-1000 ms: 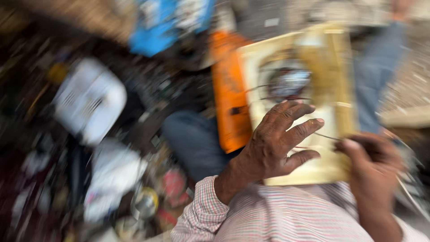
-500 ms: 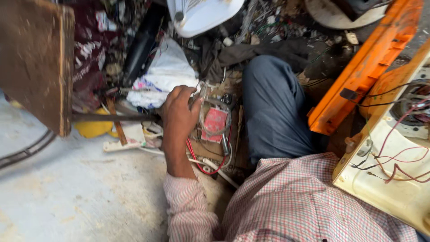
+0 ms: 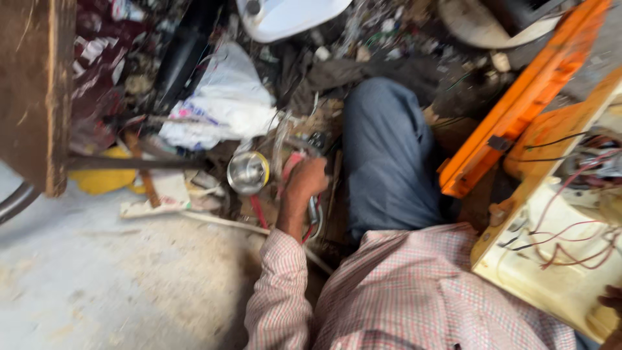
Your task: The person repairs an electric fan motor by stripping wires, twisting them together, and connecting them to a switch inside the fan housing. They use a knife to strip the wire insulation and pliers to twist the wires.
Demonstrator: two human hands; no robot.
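**Left hand closed on red-handled tool among floor clutter**

The left hand (image 3: 304,185) is seen reaching down to the floor (image 3: 97,285) beside the bent knee in blue trousers (image 3: 389,155). Its fingers are curled together around what appears to be a red-handled tool (image 3: 290,165); the exact kind of tool cannot be told because of blur. Red wires (image 3: 258,210) and a loop of metal are seen just below the hand, beside the wrist.

Just to the left of the hand, a small round shiny metal tin (image 3: 247,172) is noted, apart from the fingers. Above and to the left of the hand a crumpled white plastic bag (image 3: 227,104) lies in the clutter. Further left, a dark bar (image 3: 129,163) is seen running sideways over a yellow object (image 3: 100,178), with a brown wooden panel (image 3: 35,84) at the far left edge.

Well to the right of the left hand, past the knee, an orange plastic casing (image 3: 518,104) is seen leaning, and beside it a cream-coloured appliance housing (image 3: 551,259) with red and black wiring exposed.

The right hand (image 3: 612,304) shows only at the lower right corner, touching the edge of the cream housing; whether its fingers are apart or together cannot be told.
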